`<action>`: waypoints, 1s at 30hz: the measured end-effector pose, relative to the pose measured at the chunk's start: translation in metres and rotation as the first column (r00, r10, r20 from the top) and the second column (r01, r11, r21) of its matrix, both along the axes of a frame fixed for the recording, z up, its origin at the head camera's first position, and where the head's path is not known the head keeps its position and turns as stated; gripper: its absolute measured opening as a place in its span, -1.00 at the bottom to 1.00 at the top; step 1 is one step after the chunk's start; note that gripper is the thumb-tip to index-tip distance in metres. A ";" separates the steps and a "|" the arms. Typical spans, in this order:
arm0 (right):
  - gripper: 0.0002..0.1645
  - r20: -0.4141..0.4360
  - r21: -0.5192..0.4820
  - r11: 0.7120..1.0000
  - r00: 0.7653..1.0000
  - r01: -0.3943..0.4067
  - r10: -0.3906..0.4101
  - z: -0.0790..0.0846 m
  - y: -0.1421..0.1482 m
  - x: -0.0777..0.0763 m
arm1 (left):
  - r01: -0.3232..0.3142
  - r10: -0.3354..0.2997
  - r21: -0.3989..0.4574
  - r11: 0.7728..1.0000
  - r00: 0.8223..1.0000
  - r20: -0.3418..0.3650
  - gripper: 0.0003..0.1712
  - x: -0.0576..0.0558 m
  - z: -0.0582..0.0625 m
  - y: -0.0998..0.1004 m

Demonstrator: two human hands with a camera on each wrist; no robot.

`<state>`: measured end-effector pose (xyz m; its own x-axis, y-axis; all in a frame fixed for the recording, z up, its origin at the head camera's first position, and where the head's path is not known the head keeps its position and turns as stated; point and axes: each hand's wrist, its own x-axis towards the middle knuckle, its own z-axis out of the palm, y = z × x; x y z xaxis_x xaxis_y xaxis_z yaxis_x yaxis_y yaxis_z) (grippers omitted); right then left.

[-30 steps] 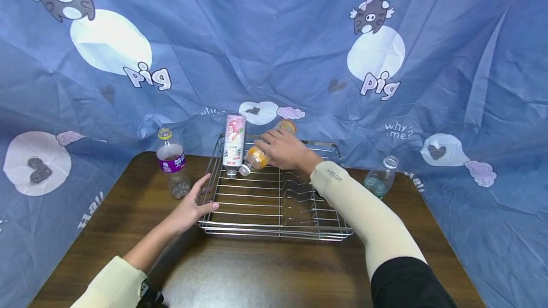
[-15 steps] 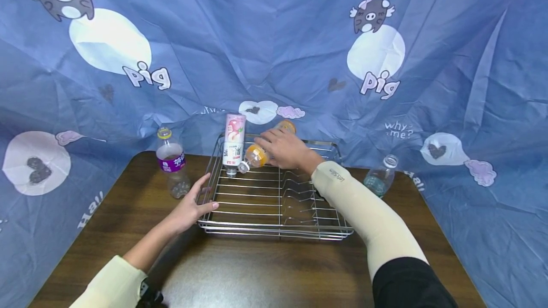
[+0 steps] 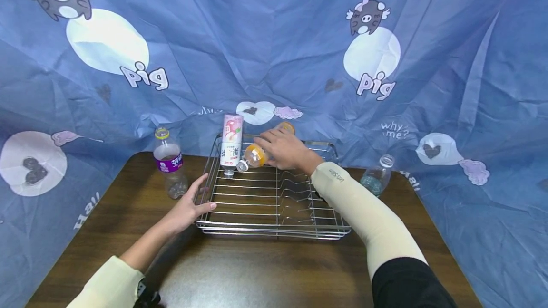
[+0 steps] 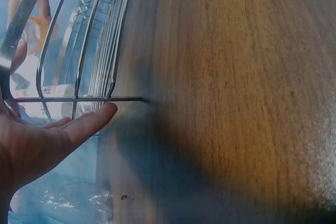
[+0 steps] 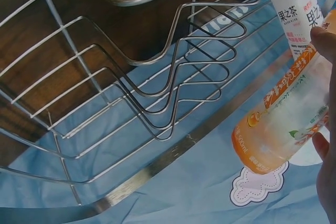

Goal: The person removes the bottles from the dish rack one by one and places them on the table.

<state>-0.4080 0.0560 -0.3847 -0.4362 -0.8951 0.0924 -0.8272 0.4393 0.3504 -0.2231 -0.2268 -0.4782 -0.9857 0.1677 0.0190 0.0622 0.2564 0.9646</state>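
Note:
My right hand (image 3: 286, 149) grips a clear bottle with an orange label (image 3: 255, 156), tilted over the back of the wire dish rack (image 3: 248, 214). Its neck points toward the lower left; the right wrist view shows its orange base (image 5: 260, 148). Beside it, a pink and white bottle (image 3: 231, 140) lies neck toward me on the rack's back left. My left hand (image 3: 185, 213) holds the rack's left side, thumb over the rim and fingers along the outside. In the left wrist view one finger (image 4: 89, 124) lies against the lower wires.
A purple-labelled bottle (image 3: 170, 163) stands left of the rack on the wooden table (image 3: 257, 270). Another clear bottle (image 3: 376, 177) is on the right. Wavy wire dividers (image 3: 295, 198) fill the rack's right part. A blue printed curtain (image 3: 274, 51) hangs right behind.
The neck of the orange-labelled bottle has shifted slightly left, closer to the pink and white one, with my right hand still around it. My left hand stays on the rack.

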 end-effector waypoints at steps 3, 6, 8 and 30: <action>0.01 0.009 -0.017 1.000 1.000 0.007 -0.007 0.000 0.001 0.000 | 0.004 -0.004 -0.002 1.000 1.000 0.003 0.06 0.001 0.000 0.000; 0.01 0.013 -0.035 0.999 1.000 0.012 -0.011 0.000 0.002 -0.001 | 0.009 -0.009 0.015 1.000 1.000 0.000 0.05 0.001 0.001 0.001; 0.00 0.011 -0.050 0.999 1.000 0.009 -0.008 0.000 0.003 -0.001 | 0.016 -0.015 0.027 1.000 1.000 -0.005 0.05 0.001 0.001 0.001; -0.03 0.023 -0.163 0.985 0.998 0.064 -0.061 0.001 0.004 -0.001 | 0.017 -0.017 0.009 1.000 1.000 0.006 0.07 -0.001 0.000 0.000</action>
